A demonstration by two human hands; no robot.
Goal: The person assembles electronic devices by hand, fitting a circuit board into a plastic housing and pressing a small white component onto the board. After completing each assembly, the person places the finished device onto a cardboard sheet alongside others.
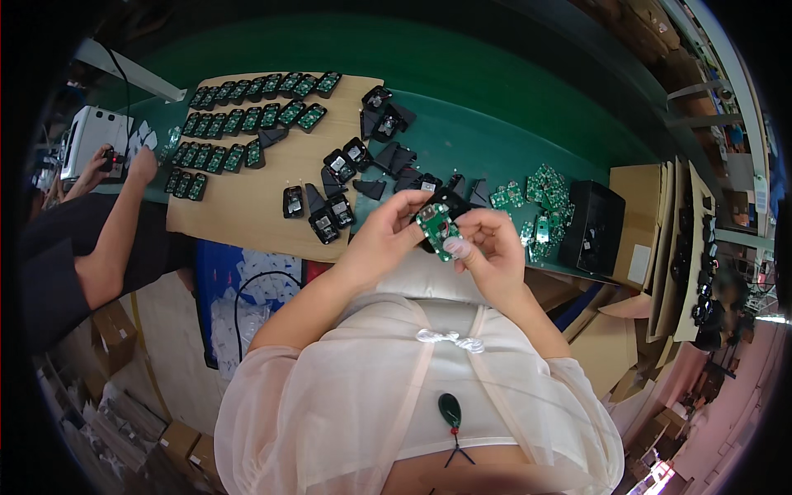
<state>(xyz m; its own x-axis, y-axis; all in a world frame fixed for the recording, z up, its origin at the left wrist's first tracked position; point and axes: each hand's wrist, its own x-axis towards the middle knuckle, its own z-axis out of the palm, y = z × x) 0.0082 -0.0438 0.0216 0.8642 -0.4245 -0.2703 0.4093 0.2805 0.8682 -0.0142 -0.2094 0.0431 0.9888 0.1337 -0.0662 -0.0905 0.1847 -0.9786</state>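
Circuit board (432, 228), flat, green, overlaps a probably plastic casing (448, 200) between the hands (386, 234).

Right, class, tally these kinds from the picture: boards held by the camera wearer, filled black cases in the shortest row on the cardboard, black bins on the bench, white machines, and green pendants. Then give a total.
Held board: 1
Filled cases, shortest row: 3
Black bin: 1
White machine: 1
Green pendant: 1
Total: 7

Matt plastic housings (450, 200); smooth cardboard sheet (252, 202)
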